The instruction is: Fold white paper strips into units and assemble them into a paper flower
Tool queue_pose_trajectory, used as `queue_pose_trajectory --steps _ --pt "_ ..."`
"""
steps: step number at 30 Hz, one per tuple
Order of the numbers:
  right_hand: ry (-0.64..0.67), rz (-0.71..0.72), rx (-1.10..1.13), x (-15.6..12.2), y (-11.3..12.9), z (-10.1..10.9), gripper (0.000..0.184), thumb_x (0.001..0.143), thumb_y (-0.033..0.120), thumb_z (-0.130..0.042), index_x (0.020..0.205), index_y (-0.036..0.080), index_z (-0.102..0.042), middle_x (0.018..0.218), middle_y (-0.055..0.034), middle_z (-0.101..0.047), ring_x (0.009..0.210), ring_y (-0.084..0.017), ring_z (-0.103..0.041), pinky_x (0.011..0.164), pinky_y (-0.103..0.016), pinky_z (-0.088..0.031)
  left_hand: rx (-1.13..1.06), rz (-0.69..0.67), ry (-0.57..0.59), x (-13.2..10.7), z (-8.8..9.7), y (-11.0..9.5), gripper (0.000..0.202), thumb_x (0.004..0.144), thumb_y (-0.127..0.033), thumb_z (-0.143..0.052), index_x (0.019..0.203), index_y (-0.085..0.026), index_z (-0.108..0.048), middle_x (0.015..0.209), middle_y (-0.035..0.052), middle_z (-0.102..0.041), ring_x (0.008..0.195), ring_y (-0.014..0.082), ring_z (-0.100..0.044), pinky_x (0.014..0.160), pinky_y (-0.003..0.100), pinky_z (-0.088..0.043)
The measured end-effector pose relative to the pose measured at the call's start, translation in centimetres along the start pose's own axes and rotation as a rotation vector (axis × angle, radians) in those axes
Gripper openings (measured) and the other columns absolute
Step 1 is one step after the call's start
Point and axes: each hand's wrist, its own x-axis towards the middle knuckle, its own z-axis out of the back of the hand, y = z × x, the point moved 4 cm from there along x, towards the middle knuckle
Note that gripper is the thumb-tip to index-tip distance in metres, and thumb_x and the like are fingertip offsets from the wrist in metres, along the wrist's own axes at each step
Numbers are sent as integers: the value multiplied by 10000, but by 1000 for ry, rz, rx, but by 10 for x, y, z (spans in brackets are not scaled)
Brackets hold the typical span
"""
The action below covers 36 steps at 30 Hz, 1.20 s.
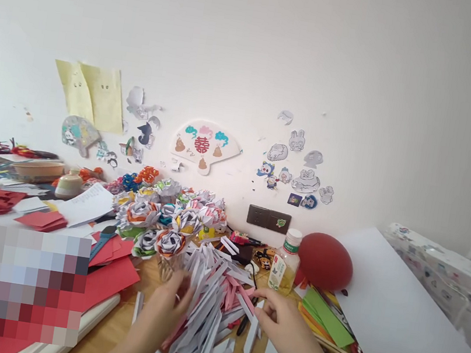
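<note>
A loose heap of folded paper strips point(202, 307), mostly white with some pink, lies on the wooden table between my hands. My left hand point(167, 302) is at the heap's left edge, its fingers curled towards the thumb; what they hold, if anything, is hidden. On the right side, my right hand point(279, 313) has thumb and fingers closed on a white folded strip point(251, 338) that slants down below them. Paper flowers point(170, 243) in white, orange and other colours stand bunched behind my left hand.
A capped bottle point(285, 263) with yellowish liquid and a red balloon point(325, 262) stand behind my right hand. A large white sheet point(401, 313) covers the right side. Red paper point(111, 282) and a blue watch point(104, 239) lie left. A power socket point(268, 218) is on the wall.
</note>
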Motion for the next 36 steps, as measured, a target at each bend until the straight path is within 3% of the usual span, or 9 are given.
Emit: queue_pose_trajectory --steps 2,5,8,12,18,23,29,36 --pt "-12 7 53 -1 4 -9 323 779 313 -474 1069 204 -564 714 -9 -595 635 -160 -540 560 -228 -357 -235 -80 63 -11 -15 -13 164 811 -357 -383 799 -202 -437 635 -6 -544 583 155 -534 556 233 -386" --pt "42 68 198 -4 11 -26 384 757 334 -528 1111 185 -528 742 -16 -622 698 -171 -570 615 -233 -391 -511 -94 191 -29 -38 -28 229 784 -421 -462 769 -193 -455 585 -36 -492 527 126 -475 509 214 -365" --pt "84 78 260 -5 13 -35 210 755 261 -517 938 180 -579 650 9 -589 631 -147 -564 563 -208 -381 -615 -68 296 -42 -54 -34 259 771 -436 -505 783 -178 -485 593 -39 -483 532 115 -462 509 208 -359" --pt "64 12 232 0 4 -38 93 756 157 -441 721 170 -526 518 40 -510 507 -111 -515 512 -194 -351 -700 -19 336 -42 -63 -30 286 764 -454 -530 790 -172 -484 581 -52 -466 515 99 -453 510 204 -350" --pt "95 33 185 1 -2 -47 81 747 260 -530 775 184 -524 583 41 -516 541 -105 -478 485 -183 -303 -856 46 410 -39 -68 -26 378 706 -536 -567 770 -175 -475 584 -54 -468 508 89 -440 483 191 -351" --pt "97 44 143 -1 2 -49 45 742 221 -516 721 182 -524 572 45 -494 534 -96 -448 485 -183 -280 -818 86 363 -40 -60 -32 380 733 -558 -503 731 -178 -499 601 -41 -487 516 102 -460 504 207 -381" --pt "-38 77 85 0 4 -44 174 776 278 -470 641 194 -400 539 49 -470 512 -101 -423 485 -195 -260 -475 -67 220 -44 -50 -38 303 802 -450 -442 795 -175 -569 656 0 -556 602 141 -481 584 227 -384" --pt "-164 22 136 2 2 -48 213 711 190 -455 561 202 -305 459 67 -391 447 -89 -392 454 -190 -252 -493 -110 311 -50 -51 -45 315 846 -431 -374 881 -175 -554 722 16 -584 652 147 -514 620 218 -402"
